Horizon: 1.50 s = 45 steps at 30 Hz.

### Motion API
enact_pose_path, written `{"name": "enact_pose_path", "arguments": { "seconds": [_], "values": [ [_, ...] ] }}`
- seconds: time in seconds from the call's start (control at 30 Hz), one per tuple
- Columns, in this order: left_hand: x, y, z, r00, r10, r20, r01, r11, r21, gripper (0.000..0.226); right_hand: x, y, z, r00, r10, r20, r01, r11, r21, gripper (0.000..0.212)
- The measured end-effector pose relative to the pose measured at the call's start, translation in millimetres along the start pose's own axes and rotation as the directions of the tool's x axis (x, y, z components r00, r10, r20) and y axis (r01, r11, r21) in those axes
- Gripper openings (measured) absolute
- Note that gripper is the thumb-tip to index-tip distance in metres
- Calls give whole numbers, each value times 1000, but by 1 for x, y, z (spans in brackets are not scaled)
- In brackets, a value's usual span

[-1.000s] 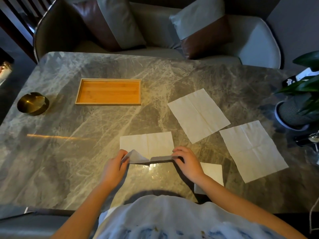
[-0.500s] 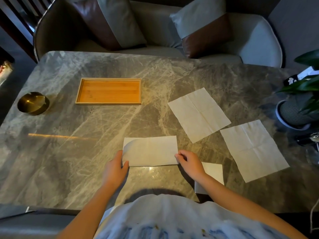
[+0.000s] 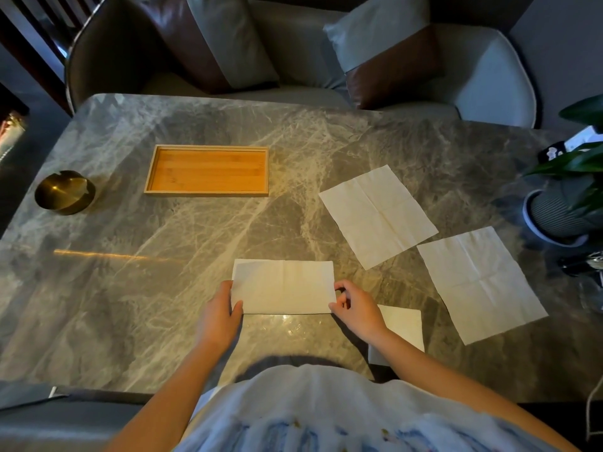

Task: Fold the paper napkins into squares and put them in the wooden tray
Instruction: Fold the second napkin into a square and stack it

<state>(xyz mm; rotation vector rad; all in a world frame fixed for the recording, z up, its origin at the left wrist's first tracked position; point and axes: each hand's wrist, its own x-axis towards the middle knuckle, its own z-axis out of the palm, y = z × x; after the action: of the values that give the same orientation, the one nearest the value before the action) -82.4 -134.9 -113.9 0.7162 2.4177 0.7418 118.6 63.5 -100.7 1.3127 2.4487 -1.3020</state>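
A white paper napkin folded in half (image 3: 283, 286) lies flat on the marble table in front of me. My left hand (image 3: 219, 316) presses its near left corner with the thumb on top. My right hand (image 3: 355, 308) pinches its near right corner. Two unfolded napkins lie to the right, one farther away (image 3: 378, 216) and one nearer the table's right side (image 3: 479, 282). A small folded napkin square (image 3: 403, 324) sits partly under my right forearm. The wooden tray (image 3: 208, 169) stands far left with nothing in it.
A brass ashtray (image 3: 64, 191) sits at the left edge. A potted plant (image 3: 564, 210) stands at the right edge, with dark small items beside it. Cushioned chairs line the table's far side.
The near half of the napkin was lifted and laid over the far half; it now lies flat as a rectangle. Both hands moved to its near corners.
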Motion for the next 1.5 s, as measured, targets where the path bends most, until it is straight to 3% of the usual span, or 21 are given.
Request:
{"name": "enact_pose_path", "arguments": {
  "seconds": [0.3, 0.37, 0.43, 0.53, 0.67, 0.77, 0.9, 1.17, 1.33, 1.43, 1.5],
  "values": [
    [-3, -4, -2, 996, -15, -84, 13, 1000, -17, 35, -1, -2, 1, 999, 0, -38, -1, 1000, -19, 48],
    [-4, -2, -5, 985, 37, -166, -39, 999, -12, 39, -3, -3, 1, 995, -21, -99, 14, 998, -68, 45],
    [-5, 4, -7, 964, 167, -205, -158, 986, 63, 34, -4, -7, 1, 983, -136, -125, 118, 983, -143, 36],
    [-3, 18, -2, 941, 335, -49, -326, 936, 134, 22, 2, -24, 5, 949, -316, 2, 306, 916, -261, 19],
    [-2, 32, 16, 870, 435, 233, -486, 839, 247, 21, 14, -51, 21, 897, -337, 287, 425, 838, -342, 15],
    [3, 28, 18, 852, 438, 285, -516, 794, 322, 19, 18, -54, 29, 874, -319, 365, 461, 781, -421, 17],
    [5, 13, 5, 872, 431, 232, -488, 795, 360, 12, 17, -45, 24, 873, -303, 383, 454, 792, -408, 16],
    [1, -11, -15, 928, 356, 108, -368, 830, 418, 8, 15, -24, 3, 908, -186, 375, 335, 859, -386, 21],
    [-1, 0, -6, 927, 368, 75, -362, 823, 437, 25, 12, -37, 8, 911, 37, 410, 50, 979, -198, 40],
    [-5, 16, 8, 910, 388, 144, -413, 824, 388, 32, 5, -52, 12, 773, 142, 618, -265, 958, 111, 37],
    [-6, 26, 18, 903, 390, 178, -429, 820, 379, 37, -3, -57, 18, 678, 139, 722, -378, 908, 180, 34]
  ]
}}
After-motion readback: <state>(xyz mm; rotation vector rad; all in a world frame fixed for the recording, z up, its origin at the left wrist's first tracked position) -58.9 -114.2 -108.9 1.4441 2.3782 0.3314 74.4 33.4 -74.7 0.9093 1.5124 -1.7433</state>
